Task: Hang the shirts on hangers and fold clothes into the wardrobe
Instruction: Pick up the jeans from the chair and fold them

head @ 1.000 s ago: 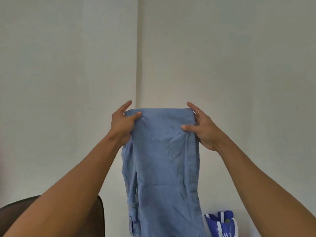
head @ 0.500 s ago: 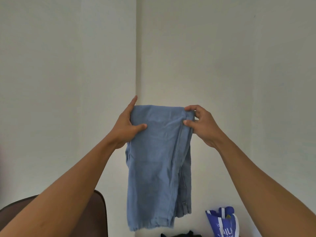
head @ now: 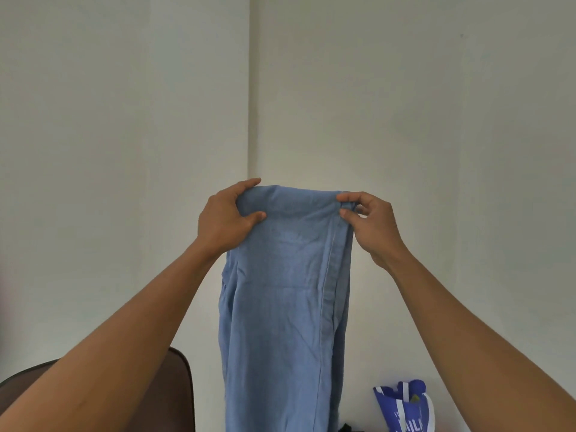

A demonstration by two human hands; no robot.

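Observation:
A blue denim garment [head: 283, 307] hangs folded over at its top edge, held up in front of a white wall corner. My left hand [head: 226, 218] grips the top left corner, thumb in front and fingers behind the cloth. My right hand [head: 369, 221] pinches the top right corner between thumb and fingers. The garment's lower end runs out of the bottom of the view. No hanger or wardrobe is in sight.
A dark brown chair back [head: 174, 397] stands at the lower left. A blue and white bag [head: 405, 406] sits on the floor at the lower right, with something dark [head: 344, 428] beside it. White walls [head: 405, 120] meet in a corner behind the garment.
The garment hangs longer than half a second ago, its bottom hem now out of view. Both hands have shifted their grip slightly along the top fold.

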